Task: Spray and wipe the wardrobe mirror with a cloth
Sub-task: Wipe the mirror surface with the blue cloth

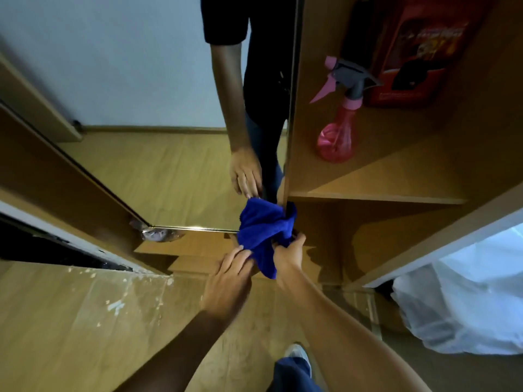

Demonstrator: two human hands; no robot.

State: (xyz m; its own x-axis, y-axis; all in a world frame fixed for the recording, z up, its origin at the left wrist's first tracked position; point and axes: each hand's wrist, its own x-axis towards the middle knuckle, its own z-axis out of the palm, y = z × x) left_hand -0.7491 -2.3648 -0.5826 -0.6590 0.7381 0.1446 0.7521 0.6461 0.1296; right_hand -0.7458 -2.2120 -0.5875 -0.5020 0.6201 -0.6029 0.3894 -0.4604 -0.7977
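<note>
Cloth bunched between both hands, against mirror's lower corner.

Both hands hold a crumpled blue microfibre cloth at the lower corner of the framed wardrobe mirror: the left hand pinches its lower edge, the right hand grips its bunched middle. A pink translucent plastic spray bottle stands upright on the wooden wardrobe shelf.
</note>
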